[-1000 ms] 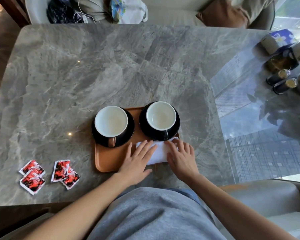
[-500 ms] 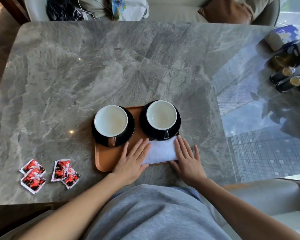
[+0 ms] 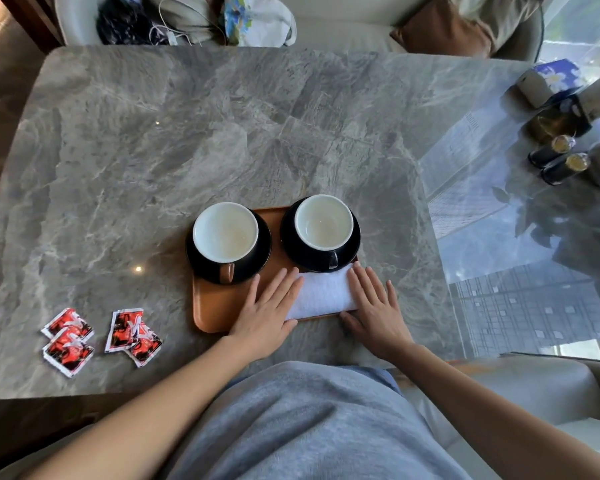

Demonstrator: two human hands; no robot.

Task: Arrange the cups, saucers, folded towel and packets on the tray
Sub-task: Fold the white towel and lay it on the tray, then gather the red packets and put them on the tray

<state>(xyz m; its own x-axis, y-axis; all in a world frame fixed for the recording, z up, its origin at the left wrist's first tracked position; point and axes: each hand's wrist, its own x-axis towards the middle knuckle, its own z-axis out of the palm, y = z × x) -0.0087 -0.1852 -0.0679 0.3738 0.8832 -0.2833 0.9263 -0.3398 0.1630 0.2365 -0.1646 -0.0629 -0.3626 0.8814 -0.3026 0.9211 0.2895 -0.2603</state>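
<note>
A brown tray (image 3: 215, 306) lies near the front edge of the marble table. Two black cups with white insides stand on black saucers at its back, one on the left (image 3: 225, 233) and one on the right (image 3: 323, 223). A white folded towel (image 3: 323, 295) lies on the tray's front right part. My left hand (image 3: 269, 313) rests flat on the towel's left edge, fingers apart. My right hand (image 3: 373, 308) lies flat on its right edge. Several red packets (image 3: 101, 336) sit on the table at the front left, off the tray.
Two small dark bottles (image 3: 556, 159), a dark box and a blue-and-white box (image 3: 548, 81) stand at the table's right side. A sofa with bags, a cable and a brown cushion (image 3: 440, 29) runs behind the table's far edge.
Both hands have slid apart from the towel's middle to its left and right edges. The towel now shows flat between them.
</note>
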